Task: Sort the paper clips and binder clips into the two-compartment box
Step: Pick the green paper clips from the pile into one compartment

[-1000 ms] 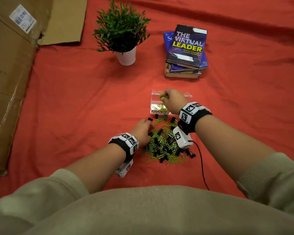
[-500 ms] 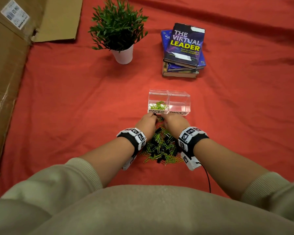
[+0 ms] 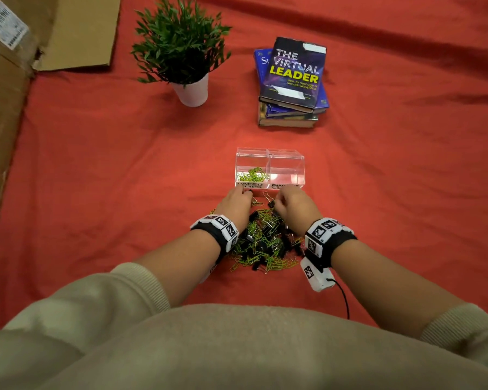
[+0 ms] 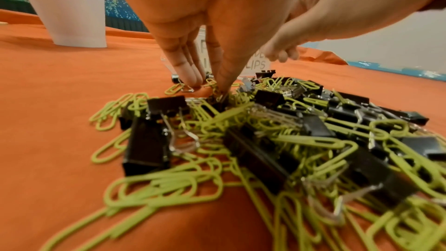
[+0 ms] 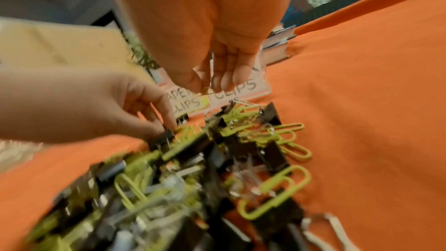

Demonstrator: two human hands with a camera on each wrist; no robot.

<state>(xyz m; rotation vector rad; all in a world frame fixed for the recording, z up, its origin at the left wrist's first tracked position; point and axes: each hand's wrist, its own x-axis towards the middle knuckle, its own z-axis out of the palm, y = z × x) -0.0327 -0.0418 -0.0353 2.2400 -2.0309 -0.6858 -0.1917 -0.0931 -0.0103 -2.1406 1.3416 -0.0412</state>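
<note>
A clear two-compartment box (image 3: 269,153) stands on the red cloth. Its left half, labelled PAPER CLIPS, holds several green paper clips (image 3: 251,174); the right half, labelled BINDER CLIPS, holds nothing I can see. Just in front lies a mixed pile (image 3: 265,237) of green paper clips and black binder clips. My left hand (image 3: 248,194) reaches down at the pile's far edge, thumb and fingers pinching a black binder clip (image 5: 164,136). My right hand (image 5: 210,87) hovers beside it, close to the box front, and seems to pinch a green paper clip (image 5: 205,92).
A potted plant (image 3: 181,46) in a white pot and a stack of books (image 3: 290,83) stand behind the box. Flattened cardboard (image 3: 0,108) lies along the left. A black cable (image 3: 344,299) trails from my right wrist.
My right hand left the box's left compartment and came back down to the pile's far edge. My left hand moved forward along the pile to the same edge.
</note>
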